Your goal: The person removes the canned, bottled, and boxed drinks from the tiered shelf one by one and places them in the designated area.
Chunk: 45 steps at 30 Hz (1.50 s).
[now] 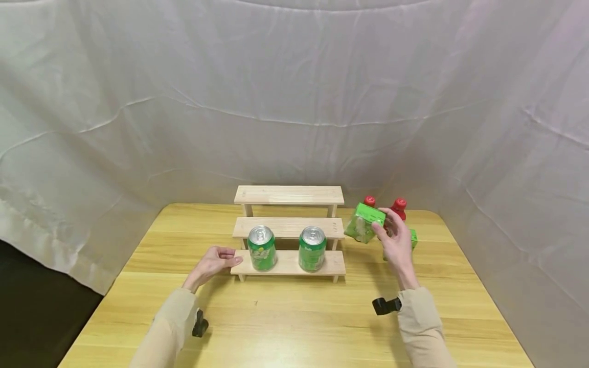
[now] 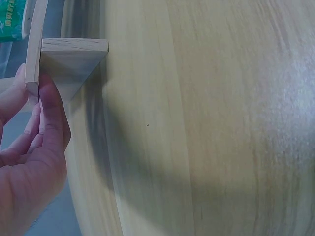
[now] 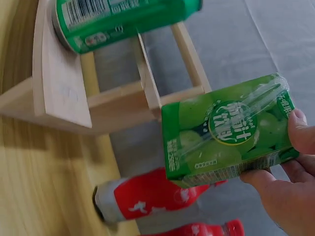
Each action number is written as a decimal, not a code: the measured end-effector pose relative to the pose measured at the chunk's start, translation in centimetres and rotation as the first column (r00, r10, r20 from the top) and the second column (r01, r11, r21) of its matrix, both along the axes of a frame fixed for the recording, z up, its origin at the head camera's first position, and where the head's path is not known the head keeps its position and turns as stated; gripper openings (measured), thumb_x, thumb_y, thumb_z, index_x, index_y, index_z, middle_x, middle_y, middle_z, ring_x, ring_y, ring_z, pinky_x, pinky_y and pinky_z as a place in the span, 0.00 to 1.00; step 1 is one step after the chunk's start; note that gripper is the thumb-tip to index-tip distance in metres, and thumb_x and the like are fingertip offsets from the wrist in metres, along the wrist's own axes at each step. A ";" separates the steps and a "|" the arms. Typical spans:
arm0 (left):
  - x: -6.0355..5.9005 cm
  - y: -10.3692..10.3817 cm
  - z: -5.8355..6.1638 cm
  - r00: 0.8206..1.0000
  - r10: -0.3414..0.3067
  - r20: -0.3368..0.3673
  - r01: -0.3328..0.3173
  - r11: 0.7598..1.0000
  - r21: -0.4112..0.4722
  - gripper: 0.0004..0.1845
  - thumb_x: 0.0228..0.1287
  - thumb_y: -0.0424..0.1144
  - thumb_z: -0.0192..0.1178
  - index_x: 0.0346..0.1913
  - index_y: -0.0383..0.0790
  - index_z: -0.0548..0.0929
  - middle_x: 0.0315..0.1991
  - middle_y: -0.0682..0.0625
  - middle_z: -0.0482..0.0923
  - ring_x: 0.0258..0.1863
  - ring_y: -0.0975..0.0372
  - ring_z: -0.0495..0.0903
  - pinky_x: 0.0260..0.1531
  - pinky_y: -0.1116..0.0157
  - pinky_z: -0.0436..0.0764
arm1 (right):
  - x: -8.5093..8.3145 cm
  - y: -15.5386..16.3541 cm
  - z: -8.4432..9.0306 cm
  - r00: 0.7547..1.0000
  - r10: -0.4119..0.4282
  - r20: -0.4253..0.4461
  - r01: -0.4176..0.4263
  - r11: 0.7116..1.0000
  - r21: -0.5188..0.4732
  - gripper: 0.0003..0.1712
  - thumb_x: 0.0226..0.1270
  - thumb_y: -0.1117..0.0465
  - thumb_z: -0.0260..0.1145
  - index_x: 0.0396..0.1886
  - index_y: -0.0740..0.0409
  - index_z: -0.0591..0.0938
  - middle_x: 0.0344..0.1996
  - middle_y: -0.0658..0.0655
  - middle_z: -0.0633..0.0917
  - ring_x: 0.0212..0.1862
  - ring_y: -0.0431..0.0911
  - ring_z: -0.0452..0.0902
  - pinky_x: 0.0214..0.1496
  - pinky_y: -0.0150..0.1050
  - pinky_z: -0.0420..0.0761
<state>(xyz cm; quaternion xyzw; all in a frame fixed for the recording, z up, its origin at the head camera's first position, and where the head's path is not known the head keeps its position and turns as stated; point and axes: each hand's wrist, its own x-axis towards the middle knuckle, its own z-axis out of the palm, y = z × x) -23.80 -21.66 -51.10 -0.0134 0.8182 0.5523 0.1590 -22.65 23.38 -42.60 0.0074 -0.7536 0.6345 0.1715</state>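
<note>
Juice carton [image 1: 364,222] is up off the tabletop in your right hand [image 1: 397,244], fingers clamped round its end, tilted just right of the wooden rack [image 1: 289,227] — not yet on a step. Your left hand [image 1: 212,263] steadies the rack's bottom-left end, fingertips straight against the wood. Two green cans [image 1: 262,249] already stand on the lowest step; two red-capped bottles [image 1: 399,207] wait near the far right edge.

The right hand [image 1: 397,244] hides most of a second green juice carton [image 1: 413,237] and both red-capped bottles' [image 1: 399,206] bodies; carton print is illegible.
</note>
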 end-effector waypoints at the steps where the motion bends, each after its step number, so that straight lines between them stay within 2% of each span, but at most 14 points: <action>1: 0.0 0.0 0.0 1.000 -0.005 0.001 0.005 1.000 0.006 0.30 0.67 0.37 0.66 0.62 0.16 0.70 0.50 0.32 0.80 0.43 0.60 0.81 0.46 0.66 0.84 | 0.0 0.2 -0.2 1.000 -0.009 0.007 0.009 1.000 -0.003 0.24 0.72 0.68 0.63 0.66 0.65 0.73 0.47 0.35 0.79 0.52 0.33 0.76 0.46 0.21 0.79; 8: 0.2 0.0 0.2 1.000 -0.007 0.007 0.007 1.000 0.021 0.30 0.67 0.36 0.65 0.62 0.15 0.69 0.49 0.34 0.80 0.40 0.61 0.80 0.43 0.67 0.84 | -0.2 1.3 -1.0 0.999 -0.039 0.020 0.038 0.999 0.013 0.24 0.72 0.70 0.62 0.65 0.67 0.74 0.50 0.41 0.78 0.54 0.33 0.74 0.50 0.18 0.78; 13: 0.1 0.0 0.2 1.000 -0.006 0.008 0.006 1.000 0.029 0.30 0.66 0.36 0.65 0.62 0.15 0.69 0.48 0.35 0.81 0.40 0.62 0.80 0.42 0.69 0.83 | -0.7 1.8 -1.5 0.995 0.002 0.098 -0.004 1.000 0.021 0.24 0.73 0.71 0.60 0.67 0.67 0.72 0.58 0.56 0.77 0.55 0.34 0.72 0.49 0.18 0.78; 16: 0.1 0.0 0.2 1.000 -0.008 0.005 0.008 1.000 0.029 0.30 0.67 0.36 0.65 0.62 0.15 0.69 0.48 0.35 0.81 0.40 0.61 0.80 0.42 0.69 0.83 | -1.2 2.2 -2.0 0.991 0.026 0.135 -0.035 0.997 0.066 0.24 0.73 0.70 0.60 0.67 0.66 0.72 0.61 0.65 0.76 0.55 0.32 0.71 0.50 0.17 0.76; 19: 0.1 -0.1 0.2 1.000 -0.013 -0.001 0.013 1.000 0.021 0.31 0.67 0.36 0.65 0.62 0.14 0.68 0.49 0.33 0.80 0.41 0.61 0.80 0.42 0.68 0.84 | -1.7 2.5 -2.7 0.989 0.042 0.144 -0.062 0.988 0.139 0.24 0.73 0.69 0.61 0.67 0.66 0.73 0.62 0.69 0.76 0.53 0.30 0.71 0.49 0.16 0.73; 22: 0.1 -0.1 0.1 1.000 -0.009 -0.004 0.009 1.000 0.017 0.31 0.67 0.36 0.65 0.62 0.14 0.68 0.49 0.32 0.80 0.41 0.61 0.80 0.43 0.67 0.84 | -2.2 2.7 -3.4 0.987 0.055 0.153 -0.085 0.977 0.194 0.24 0.74 0.67 0.61 0.67 0.65 0.73 0.64 0.70 0.76 0.57 0.39 0.75 0.49 0.15 0.71; 25: 0.0 -0.1 0.1 1.000 -0.008 -0.006 0.008 1.000 0.012 0.31 0.67 0.36 0.65 0.62 0.14 0.68 0.50 0.32 0.80 0.41 0.61 0.80 0.43 0.67 0.84 | -2.7 2.7 -3.9 0.981 0.063 0.185 -0.104 0.969 0.223 0.24 0.75 0.65 0.61 0.68 0.65 0.72 0.65 0.70 0.75 0.64 0.55 0.73 0.51 0.17 0.70; 27: 0.1 -0.1 0.1 1.000 -0.006 -0.007 0.006 1.000 0.010 0.31 0.67 0.36 0.65 0.62 0.15 0.68 0.50 0.31 0.80 0.42 0.60 0.80 0.44 0.66 0.84 | -2.9 2.7 -4.1 0.976 0.063 0.210 -0.112 0.967 0.228 0.25 0.75 0.65 0.61 0.68 0.65 0.71 0.66 0.71 0.74 0.66 0.59 0.71 0.58 0.22 0.72; 30: 0.1 -0.1 0.1 1.000 -0.010 -0.012 0.010 1.000 0.007 0.31 0.67 0.36 0.65 0.62 0.14 0.68 0.52 0.29 0.79 0.43 0.60 0.81 0.46 0.65 0.84 | -3.2 2.6 -4.4 0.971 0.055 0.232 -0.111 0.966 0.236 0.26 0.74 0.66 0.60 0.69 0.65 0.71 0.66 0.73 0.74 0.67 0.62 0.71 0.68 0.40 0.74; 33: 0.1 -0.1 0.1 1.000 -0.013 -0.016 0.013 1.000 -0.001 0.31 0.67 0.36 0.65 0.62 0.14 0.68 0.52 0.28 0.79 0.44 0.59 0.81 0.47 0.64 0.84 | -3.3 2.5 -4.6 0.970 0.060 0.236 -0.118 0.963 0.243 0.26 0.74 0.67 0.60 0.70 0.66 0.70 0.67 0.74 0.73 0.68 0.64 0.70 0.72 0.55 0.71; 36: 0.1 -0.1 0.1 1.000 -0.010 -0.017 0.010 1.000 -0.010 0.31 0.67 0.37 0.65 0.62 0.15 0.69 0.52 0.29 0.79 0.44 0.59 0.81 0.47 0.64 0.84 | -3.4 2.3 -4.8 0.971 0.060 0.233 -0.121 0.959 0.257 0.26 0.75 0.67 0.60 0.70 0.65 0.70 0.68 0.74 0.72 0.68 0.66 0.69 0.71 0.58 0.71; 45: 0.1 0.0 0.2 1.000 -0.007 -0.017 0.007 1.000 -0.014 0.31 0.67 0.37 0.65 0.62 0.15 0.69 0.51 0.30 0.79 0.45 0.57 0.81 0.51 0.59 0.85 | -3.6 2.0 -5.6 0.967 0.011 0.256 -0.094 0.944 0.316 0.26 0.75 0.65 0.60 0.70 0.62 0.71 0.70 0.75 0.70 0.70 0.68 0.68 0.73 0.60 0.70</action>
